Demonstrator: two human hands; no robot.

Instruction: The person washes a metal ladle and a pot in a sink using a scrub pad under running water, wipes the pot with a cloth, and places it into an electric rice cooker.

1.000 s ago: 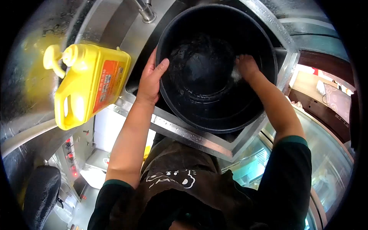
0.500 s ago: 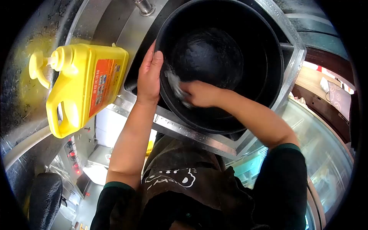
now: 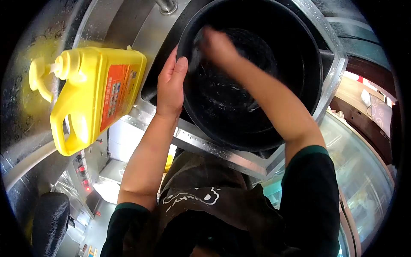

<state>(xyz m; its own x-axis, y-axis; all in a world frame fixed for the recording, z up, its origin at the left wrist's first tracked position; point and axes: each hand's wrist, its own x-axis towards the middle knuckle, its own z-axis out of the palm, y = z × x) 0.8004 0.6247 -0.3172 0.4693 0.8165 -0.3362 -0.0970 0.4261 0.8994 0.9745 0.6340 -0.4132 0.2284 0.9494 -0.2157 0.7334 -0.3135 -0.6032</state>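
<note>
A large round black pot (image 3: pixel 295 85) with a little water in its bottom sits in the metal sink (image 3: pixel 214 156). My left hand (image 3: pixel 172 83) grips the pot's left rim, thumb over the edge and fingers along the outer wall. Inside the pot, my right hand (image 3: pixel 219 48) is closed and smeared by motion near the upper left wall. It presses a silvery steel wool scrubber (image 3: pixel 196 53) to that wall; the scrubber is blurred and partly hidden by the hand.
A yellow detergent jug (image 3: pixel 85 98) with a pump top stands left of the sink. Above it is the base of a metal tap (image 3: pixel 166 6). A pale hose (image 3: pixel 32 165) runs along the left. A curved glass case (image 3: pixel 364 171) lies to the right.
My right hand has swept with the scrubber from the pot's lower left wall up toward its upper left wall. My left hand keeps its hold on the rim.
</note>
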